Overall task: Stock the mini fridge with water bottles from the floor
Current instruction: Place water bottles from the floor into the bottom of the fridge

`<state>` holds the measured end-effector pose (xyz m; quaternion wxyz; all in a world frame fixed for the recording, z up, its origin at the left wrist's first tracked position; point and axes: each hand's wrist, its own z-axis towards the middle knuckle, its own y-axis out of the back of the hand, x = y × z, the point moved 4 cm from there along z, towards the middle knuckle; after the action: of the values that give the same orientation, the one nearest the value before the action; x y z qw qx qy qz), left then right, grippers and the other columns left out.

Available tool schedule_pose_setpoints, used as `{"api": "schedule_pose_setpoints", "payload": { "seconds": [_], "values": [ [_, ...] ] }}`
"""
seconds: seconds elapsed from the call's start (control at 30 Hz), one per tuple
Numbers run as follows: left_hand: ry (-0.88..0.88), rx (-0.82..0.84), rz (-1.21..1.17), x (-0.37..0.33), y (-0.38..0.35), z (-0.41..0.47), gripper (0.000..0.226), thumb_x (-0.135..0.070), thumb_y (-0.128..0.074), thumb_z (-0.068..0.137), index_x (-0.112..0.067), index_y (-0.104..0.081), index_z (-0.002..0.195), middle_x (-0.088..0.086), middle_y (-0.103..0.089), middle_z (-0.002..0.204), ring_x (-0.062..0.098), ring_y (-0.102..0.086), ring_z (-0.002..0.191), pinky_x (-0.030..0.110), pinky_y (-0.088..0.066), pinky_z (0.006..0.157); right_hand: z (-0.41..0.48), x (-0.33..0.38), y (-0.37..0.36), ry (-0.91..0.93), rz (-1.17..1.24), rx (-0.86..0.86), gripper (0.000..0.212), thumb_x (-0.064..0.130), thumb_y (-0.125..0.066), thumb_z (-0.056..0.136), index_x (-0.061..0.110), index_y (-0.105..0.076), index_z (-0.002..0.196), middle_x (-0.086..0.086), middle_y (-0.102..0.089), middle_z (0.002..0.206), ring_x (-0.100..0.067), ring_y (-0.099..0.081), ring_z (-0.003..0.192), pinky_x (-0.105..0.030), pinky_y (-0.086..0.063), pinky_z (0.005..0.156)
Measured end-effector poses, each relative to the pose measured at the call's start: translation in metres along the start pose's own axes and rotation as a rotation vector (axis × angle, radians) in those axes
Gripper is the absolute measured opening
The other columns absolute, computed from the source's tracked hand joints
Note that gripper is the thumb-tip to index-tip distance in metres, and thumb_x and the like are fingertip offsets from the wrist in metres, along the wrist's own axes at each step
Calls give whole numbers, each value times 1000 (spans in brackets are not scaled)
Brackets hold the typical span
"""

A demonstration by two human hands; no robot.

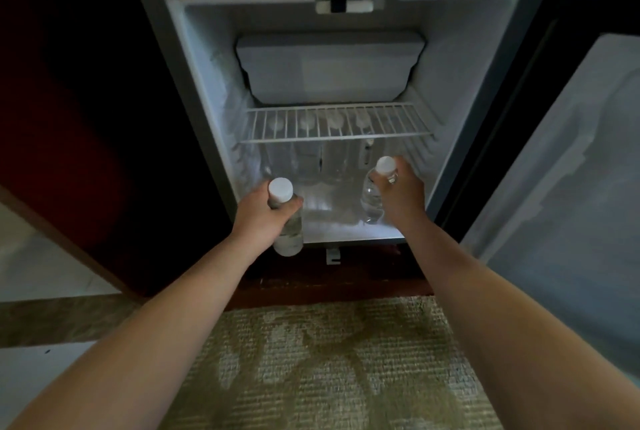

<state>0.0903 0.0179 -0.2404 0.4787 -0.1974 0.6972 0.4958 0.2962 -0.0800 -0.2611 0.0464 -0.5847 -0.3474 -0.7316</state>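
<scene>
While both bare arms reach out over the patterned carpet (329,360), the left grip (263,210) is curled round the neck of a clear, white-capped water bottle (289,239), held upright just outside the bottom front edge of the mini fridge (460,83). The right grip (401,192) holds a second bottle (372,199) by its neck, upright inside the lower compartment at front right, its base at the fridge floor. Behind them a row of bottles (332,163) stands at the back beneath the wire shelf (336,123). Above that sits the freezer box (329,66); the door (571,152) hangs open at right.
</scene>
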Motion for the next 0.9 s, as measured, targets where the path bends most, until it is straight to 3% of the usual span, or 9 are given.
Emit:
{"api": "schedule_pose_setpoints", "payload": {
  "seconds": [0.13,0.23,0.37,0.43,0.53,0.67,0.77,0.9],
  "values": [
    [-25,-26,29,-1,-16,24,34,-28,-68,84,-16,-55,114,-4,-57,101,14,-54,94,24,-40,75,29,-10,-5,-18,-29,-58,28,19,-60,89,10,-53,115,-13,-62,108,-31,-59,98,-34,-48,75],
    [-26,-56,60,1,-25,39,33,-30,-68,84,-15,-56,112,0,-61,105,20,-57,102,28,-38,78,47,-12,-8,-35,-81,-52,31,19,-55,93,14,-52,123,-10,-62,111,-29,-57,94,-31,-42,70],
    [-34,-50,94,1,-38,54,37,-29,-65,86,-12,-57,118,7,-63,114,24,-58,108,30,-41,82,63,-17,-12,30,-84,-50,36,26,-50,97,20,-47,132,-9,-64,118,-32,-60,103,-29,-40,71],
    [-30,-44,87,3,-43,59,41,-29,-66,86,-11,-55,121,8,-63,118,25,-57,112,30,-42,85,65,-22,-16,59,-47,-60,33,31,-50,97,21,-49,129,-3,-66,111,-28,-61,100,-27,-39,69],
    [-7,-42,87,6,-50,62,43,-29,-64,88,-12,-53,126,4,-61,119,19,-55,111,21,-33,76,62,-32,-22,65,59,-123,31,33,-53,95,18,-55,122,8,-63,92,-22,-61,93,-26,-41,70],
    [-7,-51,65,8,-56,66,42,-28,-65,87,-14,-54,125,-3,-57,108,13,-51,99,11,-28,67,37,-60,-35,17,119,-245,45,27,-60,90,16,-49,133,1,-60,110,-14,-56,96,-19,-38,76],
    [-30,-25,61,5,-58,70,40,-26,-67,86,-13,-56,122,-4,-56,105,10,-49,98,17,-32,78,18,-87,-54,-24,80,-200,59,20,-68,85,6,-41,136,-12,-55,123,-25,-56,111,-29,-45,87],
    [-55,41,86,-1,-63,73,39,-24,-67,86,-14,-55,121,-4,-55,106,8,-47,99,20,-32,83,19,-99,-64,-148,-51,-243,68,30,-76,78,-3,-43,128,-21,-50,122,-34,-52,113,-35,-43,90]
  ]
}}
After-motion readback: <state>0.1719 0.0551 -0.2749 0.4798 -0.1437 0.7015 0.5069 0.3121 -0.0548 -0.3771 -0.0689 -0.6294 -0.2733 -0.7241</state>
